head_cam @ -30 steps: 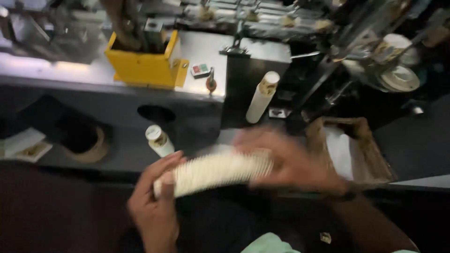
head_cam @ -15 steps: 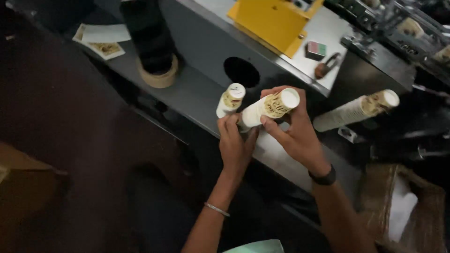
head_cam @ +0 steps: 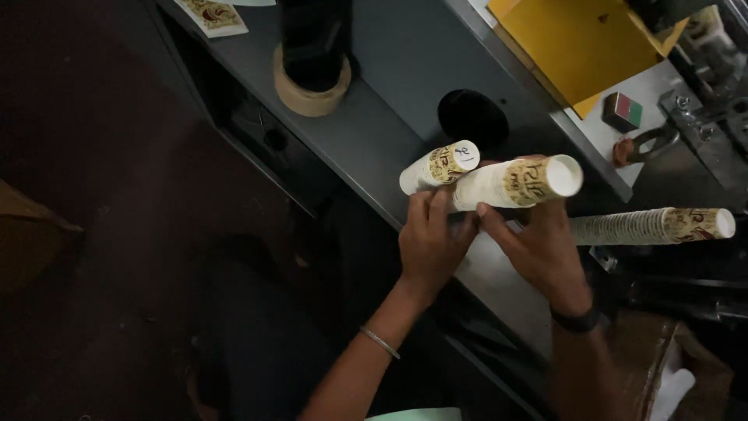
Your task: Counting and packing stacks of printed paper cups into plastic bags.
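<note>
The yellow box (head_cam: 580, 47) runs off the top edge, its contents perhaps unseen.

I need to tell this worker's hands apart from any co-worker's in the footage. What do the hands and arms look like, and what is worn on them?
Both forearms are bare, with no sleeves in view. The left hand has a thin silver bangle on its wrist. The right hand has a dark band, perhaps a watch, on its wrist. No gloves or rings show.
</note>
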